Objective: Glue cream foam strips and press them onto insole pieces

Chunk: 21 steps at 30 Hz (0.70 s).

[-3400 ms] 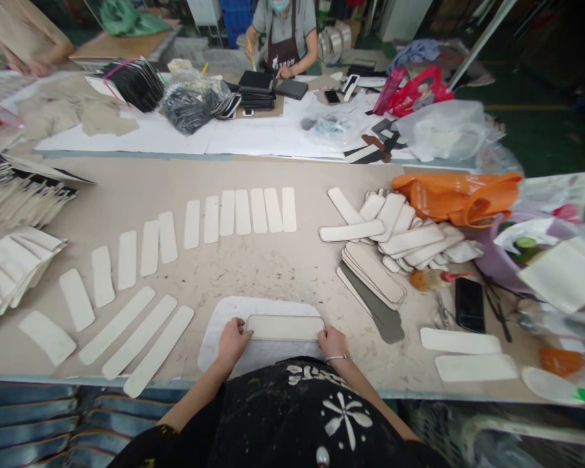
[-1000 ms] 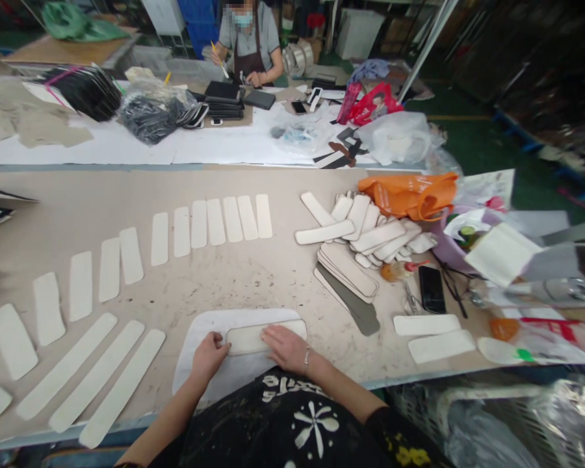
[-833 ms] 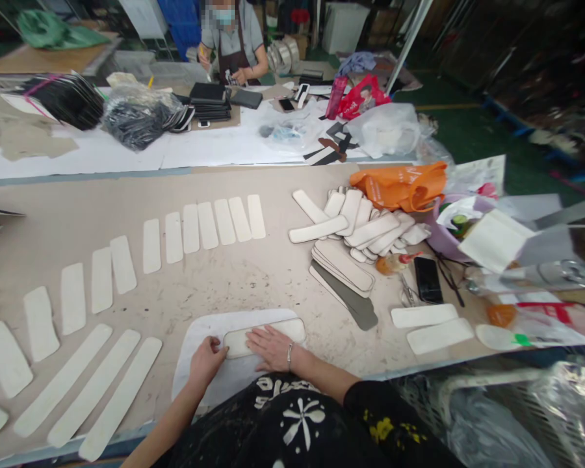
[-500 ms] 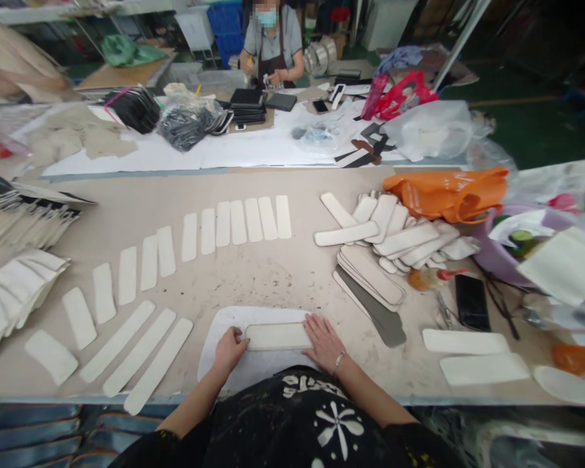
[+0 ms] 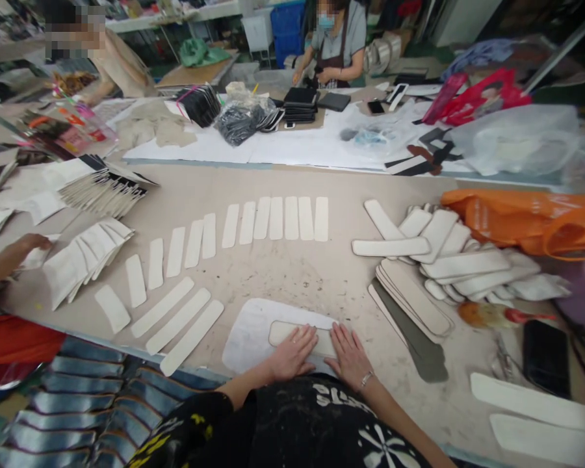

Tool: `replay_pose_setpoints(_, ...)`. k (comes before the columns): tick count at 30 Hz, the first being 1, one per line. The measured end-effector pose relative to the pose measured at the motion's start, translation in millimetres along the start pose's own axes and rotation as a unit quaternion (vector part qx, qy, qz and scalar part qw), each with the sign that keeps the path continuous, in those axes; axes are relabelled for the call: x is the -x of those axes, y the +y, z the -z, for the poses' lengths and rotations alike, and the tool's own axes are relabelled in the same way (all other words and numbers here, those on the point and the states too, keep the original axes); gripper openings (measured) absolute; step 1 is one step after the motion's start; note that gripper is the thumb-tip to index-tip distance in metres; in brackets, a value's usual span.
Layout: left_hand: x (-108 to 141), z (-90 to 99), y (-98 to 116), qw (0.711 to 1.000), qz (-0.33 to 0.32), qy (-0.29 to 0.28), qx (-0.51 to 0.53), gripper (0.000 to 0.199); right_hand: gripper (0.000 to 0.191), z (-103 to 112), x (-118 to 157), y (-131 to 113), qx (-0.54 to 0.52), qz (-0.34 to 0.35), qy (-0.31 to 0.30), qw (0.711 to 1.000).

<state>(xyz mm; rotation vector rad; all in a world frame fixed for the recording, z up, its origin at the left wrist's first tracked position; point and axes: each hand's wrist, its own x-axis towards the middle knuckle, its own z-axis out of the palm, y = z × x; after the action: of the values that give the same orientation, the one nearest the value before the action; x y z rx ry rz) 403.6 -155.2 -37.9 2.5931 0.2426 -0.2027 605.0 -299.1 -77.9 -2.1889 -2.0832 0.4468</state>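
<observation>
Directly before me a pale rounded strip (image 5: 279,331) lies on a white sheet (image 5: 244,325). My left hand (image 5: 295,351) rests flat across the strip's middle, fingers stretched out. At its right end my right hand (image 5: 348,351) also lies flat, fingers a little spread and a bracelet on the wrist. The hands cover much of the strip. Three long cream strips (image 5: 178,331) lie slanted to the left of the sheet. On the right is a fanned stack of edged strips (image 5: 412,296) on a dark grey piece (image 5: 426,361).
An arc of cream strips (image 5: 229,226) crosses the table (image 5: 292,273). A heap of strips (image 5: 468,266), an orange bag (image 5: 526,218), a glue bottle (image 5: 482,314) and a phone (image 5: 546,357) are at right. A person's hand (image 5: 36,242) is by white pieces (image 5: 85,257) at left.
My left hand has gone from holding the strip's left end to lying flat on its middle. My right hand stays at the right end. The view has swung left.
</observation>
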Motion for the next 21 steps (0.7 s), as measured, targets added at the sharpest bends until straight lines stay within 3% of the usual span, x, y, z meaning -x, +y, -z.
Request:
replay_pose_setpoints(3, -9, -3.1, -5, 1.000, 0.003, -0.004, -0.028, 0.072, 0.072, 0, 0, 0, 0.003, 0.004, -0.005, 1.000)
replay_pose_setpoints(9, 37, 0.1, -35, 0.992, 0.102, 0.007, -0.075, 0.071, 0.073, 3, -2, 0, -0.015, -0.006, -0.031, 0.999)
replay_pose_setpoints(12, 49, -5.2, -44, 0.990, 0.099, 0.034, -0.096, 0.072, 0.075, 12, -2, -2, -0.038, -0.013, -0.051, 0.998)
replay_pose_setpoints(17, 47, -23.6, -58, 0.978, 0.065, 0.118, -0.159, 0.069, 0.077, 24, -4, -3, -0.102, -0.017, -0.049, 0.993)
replay_pose_setpoints(21, 43, -32.8, -70, 0.969, 0.051, 0.152, -0.187, 0.064, 0.072, 33, -12, -2, -0.143, -0.163, 0.019, 0.976)
